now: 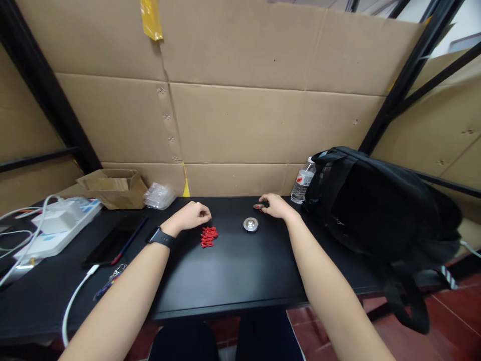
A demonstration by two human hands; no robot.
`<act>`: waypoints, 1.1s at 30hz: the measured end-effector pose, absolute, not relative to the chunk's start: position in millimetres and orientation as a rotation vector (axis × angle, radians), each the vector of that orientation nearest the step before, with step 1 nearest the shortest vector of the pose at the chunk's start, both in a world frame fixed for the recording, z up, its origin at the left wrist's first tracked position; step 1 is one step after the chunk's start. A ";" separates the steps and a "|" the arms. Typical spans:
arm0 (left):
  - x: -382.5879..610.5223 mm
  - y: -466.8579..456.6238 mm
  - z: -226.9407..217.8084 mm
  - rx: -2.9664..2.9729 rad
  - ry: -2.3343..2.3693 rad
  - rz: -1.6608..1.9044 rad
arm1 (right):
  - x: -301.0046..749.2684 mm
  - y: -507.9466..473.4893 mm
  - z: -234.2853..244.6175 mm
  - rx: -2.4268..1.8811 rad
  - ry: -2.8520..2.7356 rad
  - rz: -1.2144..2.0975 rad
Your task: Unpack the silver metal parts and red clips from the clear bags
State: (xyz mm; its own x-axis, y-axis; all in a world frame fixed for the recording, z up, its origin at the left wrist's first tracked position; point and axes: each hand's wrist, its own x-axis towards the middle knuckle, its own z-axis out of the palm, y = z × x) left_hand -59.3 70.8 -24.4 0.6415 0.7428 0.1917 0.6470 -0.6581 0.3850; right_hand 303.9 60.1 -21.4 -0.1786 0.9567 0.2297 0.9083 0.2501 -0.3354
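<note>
A small pile of thin red looped pieces lies on the black tabletop, left of the middle. Just above it is my left hand, fingers curled in and closed; whatever they hold, if anything, is hidden. My right hand reaches to the back of the table, its thumb and fingers closed at the edge of a small round metal disc with red on it. Between the hands, nearer to me, a shiny round metal dish-like piece lies flat.
A black backpack and a water bottle stand at the right. To the left are a cardboard box, a clear plastic bag, a phone, a pen, keys and a power strip. Cardboard walls the back.
</note>
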 end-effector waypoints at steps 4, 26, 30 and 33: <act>-55.8 70.3 -25.7 2.588 1.086 0.495 | 303.4 69.1 -40.9 -1.757 -2.077 0.220; 19.9 13.8 -32.8 2.915 0.815 0.623 | 290.2 63.1 -28.9 -1.463 -1.923 0.418; 8.1 31.5 -27.1 2.675 0.986 0.989 | 276.2 53.7 -16.3 -1.076 -1.924 0.883; -2.1 40.2 -21.9 2.470 0.842 1.069 | 258.9 43.4 -9.8 -0.868 -1.877 1.150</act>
